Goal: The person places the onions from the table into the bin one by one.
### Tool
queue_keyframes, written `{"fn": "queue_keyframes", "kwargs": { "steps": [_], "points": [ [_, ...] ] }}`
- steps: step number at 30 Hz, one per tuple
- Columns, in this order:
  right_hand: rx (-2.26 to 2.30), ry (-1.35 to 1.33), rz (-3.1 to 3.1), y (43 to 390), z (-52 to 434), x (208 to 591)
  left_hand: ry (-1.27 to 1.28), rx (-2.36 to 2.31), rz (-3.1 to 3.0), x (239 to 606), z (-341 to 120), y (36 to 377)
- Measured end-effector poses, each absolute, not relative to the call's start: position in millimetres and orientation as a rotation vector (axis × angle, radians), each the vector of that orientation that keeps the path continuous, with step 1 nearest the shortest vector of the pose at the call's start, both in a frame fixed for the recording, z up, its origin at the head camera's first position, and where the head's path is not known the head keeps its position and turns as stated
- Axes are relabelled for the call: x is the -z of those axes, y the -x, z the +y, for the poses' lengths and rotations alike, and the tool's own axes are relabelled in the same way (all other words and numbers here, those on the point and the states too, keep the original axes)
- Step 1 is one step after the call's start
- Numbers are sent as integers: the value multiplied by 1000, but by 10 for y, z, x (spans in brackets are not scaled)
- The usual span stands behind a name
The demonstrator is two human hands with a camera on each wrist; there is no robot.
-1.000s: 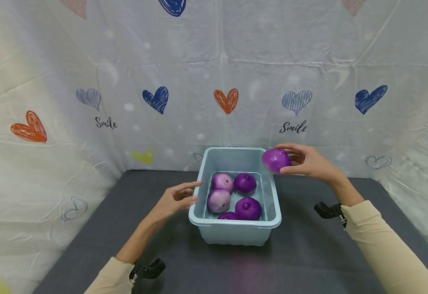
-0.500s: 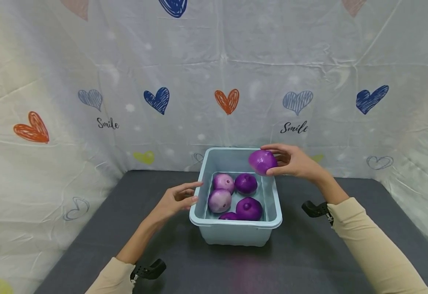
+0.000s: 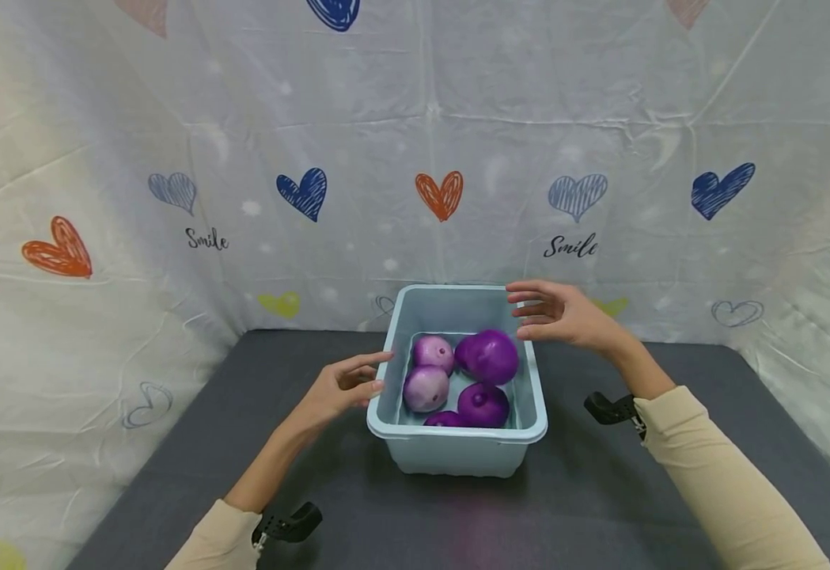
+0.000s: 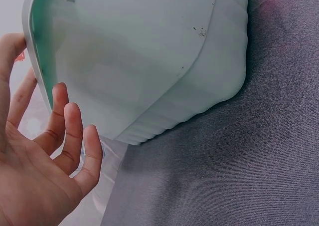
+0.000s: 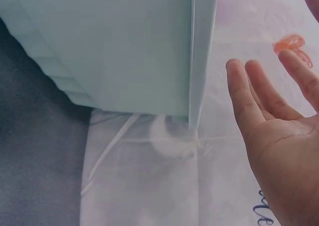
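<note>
Hovering right hand (image 3: pixel 564 314) empty, fingers spread, left hand (image 3: pixel 339 385) relaxed at bin (image 3: pixel 457 455) rim; risking purple ball (image 3: pixel 489 356) rolling off pile.

- The right hand (image 3: pixel 564 315), fingers spread, hung above the far right corner of the pale blue plastic tub (image 3: pixel 457 455); only air lay beneath it down to the rim.
- Just below and left of it, round purple balls (image 3: pixel 489 356) crowded the tub floor.
- The left hand (image 3: pixel 339 388) rested by the tub's left wall, which blocked its way rightward.
- Behind both hands, the heart-printed white cloth backdrop (image 3: pixel 244 158) closed off the far side.
- Bare dark grey tabletop (image 3: pixel 172 443) lay open outside each hand.
</note>
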State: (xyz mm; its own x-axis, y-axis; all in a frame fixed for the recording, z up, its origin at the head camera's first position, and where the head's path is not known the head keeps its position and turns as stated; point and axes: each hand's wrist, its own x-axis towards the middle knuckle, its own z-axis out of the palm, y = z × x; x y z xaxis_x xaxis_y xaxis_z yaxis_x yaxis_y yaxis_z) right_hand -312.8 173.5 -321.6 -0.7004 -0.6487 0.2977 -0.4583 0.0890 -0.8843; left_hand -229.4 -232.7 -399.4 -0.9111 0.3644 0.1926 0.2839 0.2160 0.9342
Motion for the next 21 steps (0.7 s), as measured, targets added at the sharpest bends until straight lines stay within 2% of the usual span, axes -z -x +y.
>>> {"fn": "queue_keyframes", "kwargs": {
  "steps": [14, 21],
  "points": [
    [1693, 1002, 2295, 3036, 2096, 3464, -651, -1824, 2385, 3991, -2304, 2265],
    [1673, 1006, 2392, 2956, 2401, 3790, -700, -1887, 2325, 3957, -2303, 2254]
  ]
}}
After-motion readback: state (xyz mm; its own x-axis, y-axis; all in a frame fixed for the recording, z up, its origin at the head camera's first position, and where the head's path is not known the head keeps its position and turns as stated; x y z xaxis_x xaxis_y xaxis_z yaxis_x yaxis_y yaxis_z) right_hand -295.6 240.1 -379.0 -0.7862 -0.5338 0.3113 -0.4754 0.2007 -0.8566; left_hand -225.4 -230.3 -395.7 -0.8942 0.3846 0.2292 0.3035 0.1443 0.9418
